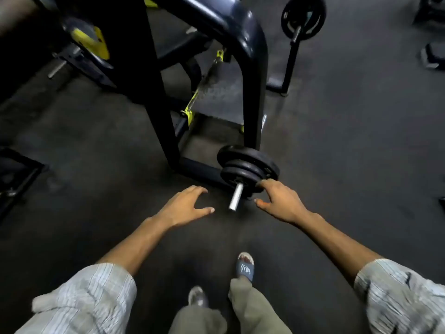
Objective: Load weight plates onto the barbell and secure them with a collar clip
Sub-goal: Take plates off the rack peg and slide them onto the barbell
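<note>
The scene is dimly lit; glare is caught on the barbell sleeve (236, 196); edges are blurred and bowed.
</note>
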Motion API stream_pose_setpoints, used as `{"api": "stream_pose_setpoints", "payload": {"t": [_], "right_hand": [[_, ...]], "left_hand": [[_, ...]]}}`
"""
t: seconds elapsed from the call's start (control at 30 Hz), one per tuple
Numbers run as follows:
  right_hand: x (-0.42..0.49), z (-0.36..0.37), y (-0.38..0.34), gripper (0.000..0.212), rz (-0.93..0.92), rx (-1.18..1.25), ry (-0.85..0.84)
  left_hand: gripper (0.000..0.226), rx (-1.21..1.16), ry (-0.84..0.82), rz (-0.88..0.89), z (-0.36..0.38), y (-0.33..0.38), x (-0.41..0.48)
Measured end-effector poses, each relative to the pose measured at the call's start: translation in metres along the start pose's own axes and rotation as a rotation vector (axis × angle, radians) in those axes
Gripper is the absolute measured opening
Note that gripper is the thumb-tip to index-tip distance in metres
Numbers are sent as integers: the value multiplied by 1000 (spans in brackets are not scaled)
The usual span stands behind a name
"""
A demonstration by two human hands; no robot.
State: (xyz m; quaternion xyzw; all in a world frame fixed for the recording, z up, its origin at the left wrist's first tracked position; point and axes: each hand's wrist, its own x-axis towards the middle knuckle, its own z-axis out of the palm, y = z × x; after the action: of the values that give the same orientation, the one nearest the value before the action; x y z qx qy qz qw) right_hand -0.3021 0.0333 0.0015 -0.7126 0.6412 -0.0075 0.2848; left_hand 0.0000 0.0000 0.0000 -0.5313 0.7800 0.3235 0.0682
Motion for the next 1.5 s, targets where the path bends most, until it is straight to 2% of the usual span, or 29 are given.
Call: {"api": "stream_pose_setpoints", "payload": {"t": [0.13, 0.33, 0.53, 0.7, 0.77, 0.9, 1.03, 1.17, 1.3, 1.5], "right_hand": [[43, 32, 21, 47, 132, 63, 16], [106, 93, 56, 56, 256, 120, 124], [127, 133, 65, 54, 313, 100, 324], [137, 143, 68, 43, 299, 148, 437], [137, 140, 70, 42, 279, 117, 410], [119, 149, 69, 39, 207, 42, 281], [93, 177, 60, 40, 216, 87, 183], [74, 190, 52, 37, 195, 183, 70], [51, 188, 35, 32, 75, 160, -30], [-1, 152, -39, 33, -173, 117, -78]], "left_hand": [[75, -105, -75, -43, 25, -17, 56], [80, -260, -26, -29, 58, -37, 159], [85, -288, -42, -27, 86, -49, 218], [57, -142, 100, 61, 90, -64, 237], [48, -78, 126, 89, 89, -65, 238], [44, 5, 90, 133, 92, -65, 226], [42, 108, 22, 150, 111, -72, 201], [40, 76, -43, 132, 129, -72, 163], [35, 45, -109, 65, 133, -71, 112], [25, -73, 8, -74, 89, -71, -29]]}}
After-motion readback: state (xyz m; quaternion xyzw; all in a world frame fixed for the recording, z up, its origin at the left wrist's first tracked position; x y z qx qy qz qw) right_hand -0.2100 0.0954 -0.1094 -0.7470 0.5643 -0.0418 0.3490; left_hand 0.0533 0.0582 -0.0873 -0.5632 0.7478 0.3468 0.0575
